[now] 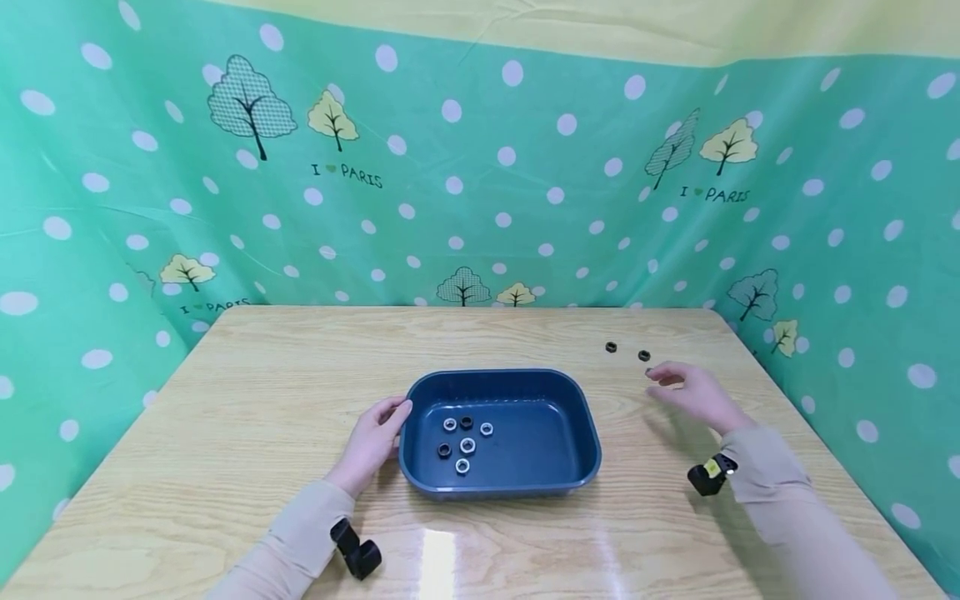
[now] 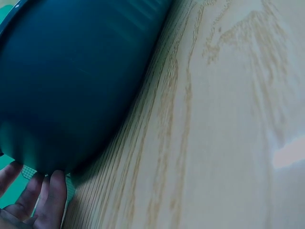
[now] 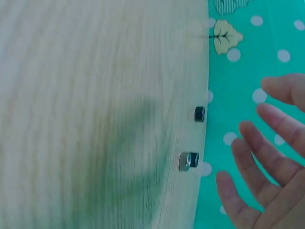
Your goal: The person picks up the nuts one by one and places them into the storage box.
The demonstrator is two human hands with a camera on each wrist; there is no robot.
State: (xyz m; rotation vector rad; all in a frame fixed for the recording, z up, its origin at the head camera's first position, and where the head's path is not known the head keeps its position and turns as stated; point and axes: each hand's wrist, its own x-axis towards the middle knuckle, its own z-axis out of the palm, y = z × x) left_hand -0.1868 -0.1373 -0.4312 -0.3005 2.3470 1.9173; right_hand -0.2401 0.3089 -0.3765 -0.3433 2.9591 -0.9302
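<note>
Wooden table (image 1: pixel 262 400): two nuts (image 1: pixel 643 356) lie just beyond right hand (image 1: pixel 693 396).

Colours on my feed

I see a dark blue tray (image 1: pixel 585 433) holding black and silver nuts (image 1: pixel 467 446), a pale wood-grain table (image 1: pixel 262 383), and a mint-green backdrop (image 1: pixel 450 167) with white dots, trees and a yellow band.
</note>
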